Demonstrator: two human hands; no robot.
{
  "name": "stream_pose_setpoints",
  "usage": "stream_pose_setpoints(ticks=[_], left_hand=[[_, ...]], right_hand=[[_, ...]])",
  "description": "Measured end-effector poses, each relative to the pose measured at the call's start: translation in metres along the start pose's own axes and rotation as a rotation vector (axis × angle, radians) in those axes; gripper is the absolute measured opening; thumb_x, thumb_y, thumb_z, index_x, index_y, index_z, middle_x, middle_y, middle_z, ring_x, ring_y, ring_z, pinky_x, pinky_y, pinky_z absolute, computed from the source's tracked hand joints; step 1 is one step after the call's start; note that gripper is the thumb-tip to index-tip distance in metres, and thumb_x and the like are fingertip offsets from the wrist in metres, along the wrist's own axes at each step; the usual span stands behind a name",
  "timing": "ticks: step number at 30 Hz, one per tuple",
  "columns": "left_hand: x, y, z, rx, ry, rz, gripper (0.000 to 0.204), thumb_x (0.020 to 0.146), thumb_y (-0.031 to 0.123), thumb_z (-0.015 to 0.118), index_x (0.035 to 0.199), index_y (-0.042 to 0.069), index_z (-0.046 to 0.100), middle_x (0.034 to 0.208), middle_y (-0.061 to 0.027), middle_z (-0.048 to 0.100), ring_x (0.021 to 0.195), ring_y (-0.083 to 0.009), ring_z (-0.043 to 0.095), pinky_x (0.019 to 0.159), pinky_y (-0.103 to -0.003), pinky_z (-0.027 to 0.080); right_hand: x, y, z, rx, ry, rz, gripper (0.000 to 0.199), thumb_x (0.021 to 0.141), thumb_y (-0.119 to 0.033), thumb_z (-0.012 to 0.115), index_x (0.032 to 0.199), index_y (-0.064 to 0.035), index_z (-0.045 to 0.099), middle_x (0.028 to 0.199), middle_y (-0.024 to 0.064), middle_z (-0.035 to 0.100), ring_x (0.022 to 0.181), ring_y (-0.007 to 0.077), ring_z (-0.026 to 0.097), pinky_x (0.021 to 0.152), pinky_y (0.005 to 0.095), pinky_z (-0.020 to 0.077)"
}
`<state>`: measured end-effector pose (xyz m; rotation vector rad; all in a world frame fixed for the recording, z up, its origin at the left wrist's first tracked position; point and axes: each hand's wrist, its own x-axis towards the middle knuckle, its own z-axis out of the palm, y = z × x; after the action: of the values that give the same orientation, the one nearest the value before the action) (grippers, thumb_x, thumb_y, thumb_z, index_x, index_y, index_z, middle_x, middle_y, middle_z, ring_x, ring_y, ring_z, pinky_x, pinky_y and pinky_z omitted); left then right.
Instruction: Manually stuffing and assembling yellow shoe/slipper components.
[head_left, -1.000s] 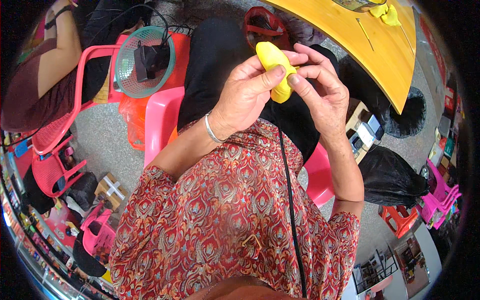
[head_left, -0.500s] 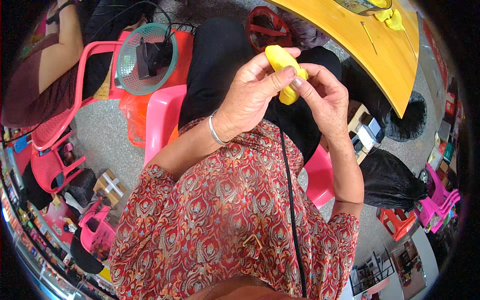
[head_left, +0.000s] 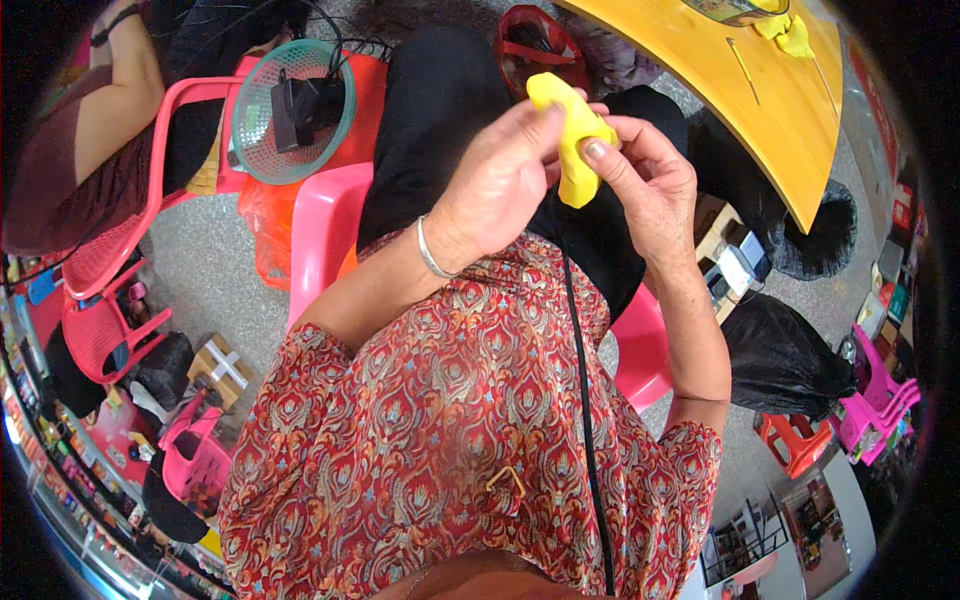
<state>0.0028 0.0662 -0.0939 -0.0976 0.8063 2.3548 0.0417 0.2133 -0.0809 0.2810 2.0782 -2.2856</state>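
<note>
In front of my lap, both my hands hold a bright yellow, elongated piece [head_left: 577, 140], smooth and soft-looking with bulges; its exact kind cannot be told. My right hand [head_left: 650, 180] pinches its right side, thumb on the near face and fingers curled behind. My left hand [head_left: 495, 180], with a silver bangle at the wrist, is closed about its left side; the thumb is slightly blurred and the fingers are partly hidden behind the piece.
A yellow table [head_left: 715, 75] at upper right bears more yellow pieces [head_left: 793, 38] and a thin stick [head_left: 742, 70]. A green mesh basket [head_left: 250, 150] with black devices stands left on a pink chair. A red basket [head_left: 540, 50] is ahead; a black bag [head_left: 785, 350] lies right. Another person's arm [head_left: 135, 75] shows upper left.
The yellow piece has moved slightly up and turned more upright. My left thumb has shifted up along it and left its middle, while my right hand keeps its pinch.
</note>
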Motion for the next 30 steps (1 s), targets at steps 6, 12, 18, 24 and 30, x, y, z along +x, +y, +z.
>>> stream_pose_setpoints(ticks=[6, 12, 18, 24, 30], left_hand=[[-0.002, -0.002, 0.001, -0.052, -0.022, -0.025, 0.032, 0.094, 0.011, 0.056, 0.123, -0.001, 0.052, 0.117, -0.0082, 0.058, 0.111, -0.0162, 0.054, 0.098, -0.034, 0.041], [-0.005, 0.002, 0.002, 0.083, -0.014, -0.006, 0.036, 0.092, 0.006, 0.057, 0.127, 0.0, 0.05, 0.119, -0.0104, 0.06, 0.109, -0.0167, 0.057, 0.095, -0.031, 0.046], [-0.005, 0.007, 0.008, 0.118, -0.028, 0.027, 0.037, 0.091, 0.003, 0.058, 0.127, -0.001, 0.051, 0.121, -0.014, 0.06, 0.111, -0.0181, 0.058, 0.098, -0.031, 0.045], [-0.009, 0.015, 0.009, 0.309, -0.124, 0.071, 0.045, 0.091, 0.007, 0.058, 0.132, -0.003, 0.044, 0.131, -0.0202, 0.052, 0.12, -0.0229, 0.053, 0.101, -0.034, 0.043], [-0.014, 0.013, 0.006, 0.425, -0.098, 0.037, 0.043, 0.09, 0.006, 0.06, 0.13, -0.003, 0.046, 0.125, -0.0194, 0.056, 0.114, -0.0225, 0.057, 0.1, -0.033, 0.044]], right_hand=[[0.0, -0.006, 0.004, -0.071, 0.154, -0.092, 0.025, 0.081, -0.008, 0.072, 0.103, -0.0008, 0.062, 0.087, 0.0037, 0.064, 0.079, 0.0092, 0.061, 0.074, 0.0222, 0.049], [0.005, 0.0, -0.014, -0.54, 0.092, -0.517, 0.024, 0.073, -0.01, 0.077, 0.094, -0.004, 0.068, 0.104, 0.0087, 0.06, 0.1, 0.0191, 0.058, 0.087, 0.0291, 0.0456], [0.002, -0.002, -0.014, -0.419, 0.002, -0.47, 0.028, 0.074, -0.013, 0.077, 0.1, -0.0066, 0.07, 0.126, 0.0114, 0.051, 0.114, 0.0223, 0.05, 0.096, 0.0352, 0.0407], [0.001, -0.003, -0.017, -0.162, -0.25, -0.37, 0.044, 0.076, -0.017, 0.076, 0.118, -0.0111, 0.066, 0.147, 0.0153, 0.034, 0.133, 0.0269, 0.036, 0.108, 0.0396, 0.0294], [0.001, -0.006, -0.022, -0.361, -0.291, -0.39, 0.049, 0.076, -0.024, 0.076, 0.123, -0.014, 0.063, 0.152, 0.0182, 0.024, 0.137, 0.0312, 0.03, 0.109, 0.0401, 0.027]])
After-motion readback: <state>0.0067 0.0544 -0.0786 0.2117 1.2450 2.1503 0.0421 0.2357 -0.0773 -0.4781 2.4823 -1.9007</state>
